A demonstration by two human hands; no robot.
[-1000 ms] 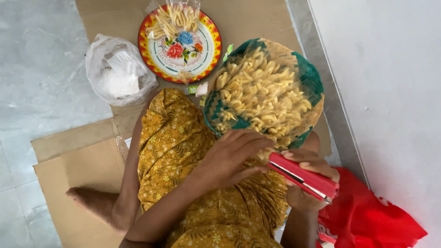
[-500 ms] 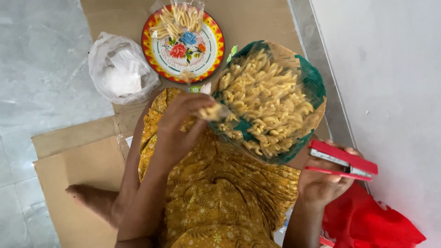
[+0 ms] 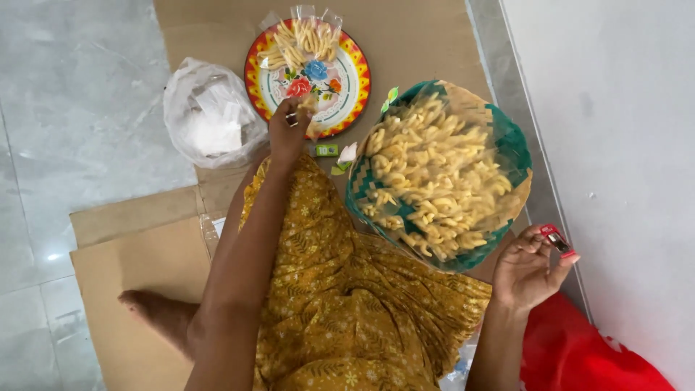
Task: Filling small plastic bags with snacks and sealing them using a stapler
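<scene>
Red stapler: now sitting pinched in the fingers of the right hand, raised just beyond the basket's near edge; a second ago lying lower, across the lap, with both hands on it.
Left hand: now reaching out to the near rim of the plate, closed on a small clear packet of snacks; half a second ago hovering at the basket's edge.
Right hand: curling narrowly around the stapler, palm turned up, well apart from the left.
Green woven basket: resting against the lap, heaped with pale yellow twisted snacks over a clear liner.
Round flowered plate: carrying clear packets of yellow snack sticks along its far side.
White plastic bag: slumping open just left of the plate, holding something white, too crumpled to tell apart.
Small green item: lying between plate and basket.
Cardboard sheets: spreading flat under everything, serving as the sitting place.
Grey marble floor: showing on the left side.
White wall: rising close on the right.
Red bag: bunching beside the right forearm.
</scene>
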